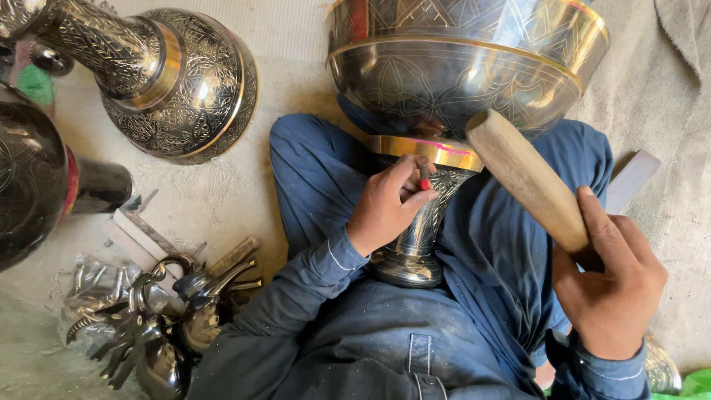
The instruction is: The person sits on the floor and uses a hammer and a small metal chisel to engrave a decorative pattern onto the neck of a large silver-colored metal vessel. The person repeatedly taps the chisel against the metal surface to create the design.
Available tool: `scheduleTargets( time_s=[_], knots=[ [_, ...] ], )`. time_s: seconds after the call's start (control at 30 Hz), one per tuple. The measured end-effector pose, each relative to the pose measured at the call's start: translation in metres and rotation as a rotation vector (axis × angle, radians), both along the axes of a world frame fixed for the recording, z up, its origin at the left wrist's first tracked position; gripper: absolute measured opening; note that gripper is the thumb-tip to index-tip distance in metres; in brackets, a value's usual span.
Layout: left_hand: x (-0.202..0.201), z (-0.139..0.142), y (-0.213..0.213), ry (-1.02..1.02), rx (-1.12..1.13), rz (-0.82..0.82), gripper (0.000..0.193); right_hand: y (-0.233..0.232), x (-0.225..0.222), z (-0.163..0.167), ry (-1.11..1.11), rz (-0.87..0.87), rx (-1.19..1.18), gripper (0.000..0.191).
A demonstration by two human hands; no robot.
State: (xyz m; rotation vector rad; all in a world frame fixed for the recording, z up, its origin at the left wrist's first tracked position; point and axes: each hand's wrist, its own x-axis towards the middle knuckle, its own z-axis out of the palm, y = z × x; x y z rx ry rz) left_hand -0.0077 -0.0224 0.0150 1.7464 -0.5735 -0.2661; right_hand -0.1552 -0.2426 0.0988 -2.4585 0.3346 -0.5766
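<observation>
Left hand is pinching a small red-tipped chisel against the narrow neck of a big engraved metal vase, which is lying across the person's blue-trousered lap, bowl end away, foot near the belly. Right hand is clamped round a wooden mallet, head raised just beside the gold band of the vase. Risks as I'm judging them: mallet is coming in at an angle, so a glancing blow could be skidding the chisel across the polished neck and scoring the pattern; fingers are sitting right at the strike point, so a miss is landing on knuckles; vase is only resting on legs, nothing bracing it, so it could be rolling mid-strike. Second engraved vase and a heap of metal spouts and handles are lying on the floor to the left, well apart
</observation>
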Motion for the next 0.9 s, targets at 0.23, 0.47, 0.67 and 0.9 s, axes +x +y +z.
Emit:
scheduleTargets(
  time_s=[0.23, 0.47, 0.67, 0.9],
  knots=[
    [0.001, 0.001, -0.001, 0.018, 0.033, -0.028, 0.029, -0.002, 0.000, -0.005, 0.000, -0.014, 0.034, 0.057],
    [-0.001, 0.001, -0.002, -0.072, 0.016, 0.018, 0.029, -0.003, 0.000, -0.010, -0.010, -0.016, 0.075, 0.056],
    [0.001, 0.001, 0.004, 0.050, -0.045, 0.126, 0.032, -0.002, 0.002, -0.014, -0.110, 0.019, 0.076, 0.060],
    [-0.009, -0.007, -0.001, 0.061, -0.020, 0.086, 0.028, -0.002, 0.003, -0.014, -0.077, 0.005, 0.123, 0.055]
  ],
)
